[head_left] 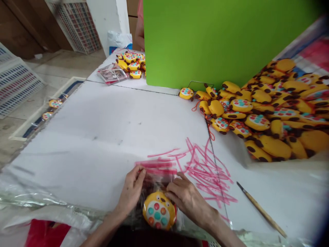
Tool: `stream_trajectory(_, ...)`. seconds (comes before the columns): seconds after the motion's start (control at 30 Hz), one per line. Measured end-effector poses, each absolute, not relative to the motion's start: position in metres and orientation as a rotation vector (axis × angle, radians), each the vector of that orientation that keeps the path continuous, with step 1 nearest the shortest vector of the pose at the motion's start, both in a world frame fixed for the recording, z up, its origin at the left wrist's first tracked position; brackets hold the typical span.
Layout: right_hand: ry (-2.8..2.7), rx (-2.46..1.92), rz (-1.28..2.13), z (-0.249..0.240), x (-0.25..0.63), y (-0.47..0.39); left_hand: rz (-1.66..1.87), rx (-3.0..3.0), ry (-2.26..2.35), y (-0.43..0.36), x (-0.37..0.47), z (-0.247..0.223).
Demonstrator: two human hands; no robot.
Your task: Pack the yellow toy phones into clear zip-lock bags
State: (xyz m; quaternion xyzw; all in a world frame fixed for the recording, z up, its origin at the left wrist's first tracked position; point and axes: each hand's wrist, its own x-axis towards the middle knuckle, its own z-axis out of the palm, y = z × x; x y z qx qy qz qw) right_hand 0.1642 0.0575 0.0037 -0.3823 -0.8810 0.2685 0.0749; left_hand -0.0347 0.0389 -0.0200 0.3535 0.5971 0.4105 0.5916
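Note:
A yellow animal-shaped toy [154, 212] with red, orange and teal round bumps lies face up at the table's front edge. Around it is a clear plastic bag [159, 177], whose upper edge shows above the toy's head; how far the toy is inside is hard to make out. My left hand [132, 187] pinches the bag's upper left corner between thumb and fingers. At the toy's upper right, my right hand [189, 197] is closed with curled fingers on the bag, close against the toy's head; its fingertips are partly hidden.
A large heap of similar yellow toys [257, 106] fills the right side. A brush [260, 209] lies at front right, near pink scribbles. Behind stands a green board [205, 41]. More toys [132, 63] and stacked plastic bags [112, 73] sit back left. A person's arm [139, 32] shows behind.

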Motion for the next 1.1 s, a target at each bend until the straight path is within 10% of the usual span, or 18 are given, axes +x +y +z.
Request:
stream_trajectory(0.63,-2.471,-1.221,0.459,-0.004,0.103,0.074,0.756,1.306,1.507,0.036,-0.029,-0.011)
stream_trajectory(1.0,-2.031,-2.257,0.125,-0.006,0.3,0.08,0.836,0.957,1.379,0.029,-0.052,-0.032)
stream_trajectory(1.1,-2.072,-2.357,0.626,0.003,0.328,0.067,0.822,0.891,1.332,0.03,-0.055,-0.032)
